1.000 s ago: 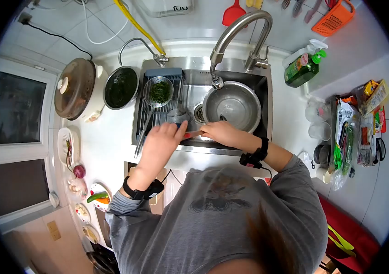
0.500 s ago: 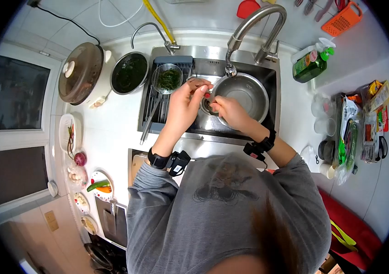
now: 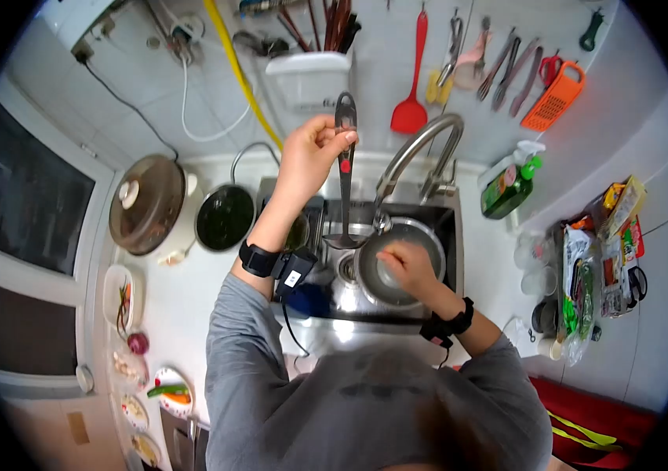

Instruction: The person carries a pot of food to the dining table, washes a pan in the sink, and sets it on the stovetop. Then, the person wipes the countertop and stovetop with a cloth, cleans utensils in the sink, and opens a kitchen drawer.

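My left hand [image 3: 318, 153] is raised above the back of the sink, its fingers closed round the dark handle of a ladle [image 3: 345, 188]. The ladle hangs upright, bowl down, over the sink [image 3: 338, 302], and a red mark shows on its handle. Over the metal basin [image 3: 428, 235] in the sink is my right hand [image 3: 407, 263], closed and slightly blurred; whatever it may hold is hidden. My left forearm partly covers the glass bowl of greens beside the sink's left edge.
The faucet [image 3: 412, 157] arches over the basin. To the left stand a pot of dark greens [image 3: 225, 218] and a lidded cooker [image 3: 145, 204]. A green soap bottle [image 3: 509, 191] is at the right; utensils, including a red spatula [image 3: 409, 114], hang on the wall.
My left hand has moved up towards the wall, and the ladle now hangs upright from it. My right hand has shifted to over the basin. The view has tilted up, showing more wall.
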Motion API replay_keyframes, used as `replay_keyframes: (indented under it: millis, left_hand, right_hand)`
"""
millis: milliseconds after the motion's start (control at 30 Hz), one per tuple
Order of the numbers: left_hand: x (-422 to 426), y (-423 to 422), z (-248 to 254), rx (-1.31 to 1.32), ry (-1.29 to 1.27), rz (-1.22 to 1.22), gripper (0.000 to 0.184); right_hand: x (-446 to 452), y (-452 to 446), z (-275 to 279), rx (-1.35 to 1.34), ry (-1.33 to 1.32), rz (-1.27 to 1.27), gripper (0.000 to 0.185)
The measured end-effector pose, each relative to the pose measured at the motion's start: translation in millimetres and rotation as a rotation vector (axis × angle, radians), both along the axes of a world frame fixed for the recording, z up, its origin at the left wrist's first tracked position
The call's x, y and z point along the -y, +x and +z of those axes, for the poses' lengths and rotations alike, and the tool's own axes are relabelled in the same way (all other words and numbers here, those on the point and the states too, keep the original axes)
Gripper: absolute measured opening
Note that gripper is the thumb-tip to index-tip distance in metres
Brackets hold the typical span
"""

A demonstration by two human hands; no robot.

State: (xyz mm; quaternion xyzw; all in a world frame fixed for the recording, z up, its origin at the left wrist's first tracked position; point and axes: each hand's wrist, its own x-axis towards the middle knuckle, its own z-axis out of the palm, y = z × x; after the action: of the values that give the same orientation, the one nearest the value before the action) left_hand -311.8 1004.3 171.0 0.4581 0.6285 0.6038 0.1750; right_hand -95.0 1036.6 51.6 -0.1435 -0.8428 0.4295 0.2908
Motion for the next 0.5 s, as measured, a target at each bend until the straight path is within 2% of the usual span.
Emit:
replay_keyframes:
  millis: [33, 100, 167, 233, 300, 367, 433, 500]
  left_hand:
    - [-11, -5, 11, -0.093, -0.019, -0.023, 0.011]
    - [-37, -13, 34, -0.175, 0.007, -0.036, 0.014]
    - [-61, -20, 52, -0.381, -0.058, -0.050, 0.017]
    - [-87, -25, 55, -0.409, 0.008, -0.067, 0.019]
    - [-111, -29, 57, -0.427, 0.018, -0.039, 0.017]
    - [-128, -29, 54, -0.523, 0.001, 0.057, 0.016]
    - [-148, -32, 44, -0.528, 0.097, 0.109, 0.017]
    - [-167, -34, 39, -0.465, 0.044, 0.133, 0.017]
  right_hand:
    - [-4, -2, 4, -0.066, -0.026, 0.001, 0.016]
    - [-24, -4, 32, 0.025, 0.006, 0.019, 0.015]
    - [-42, -9, 66, -0.067, -0.064, -0.052, 0.014]
    - [-69, -18, 90, 0.011, -0.154, -0.074, 0.016]
    - [-95, -33, 107, -0.272, 0.181, -0.089, 0.021]
    - [-114, -45, 111, -0.279, 0.275, -0.127, 0.026]
    - [-127, -53, 118, -0.288, 0.370, -0.168, 0.031]
    - [-135, -59, 126, -0.163, 0.542, -0.209, 0.038]
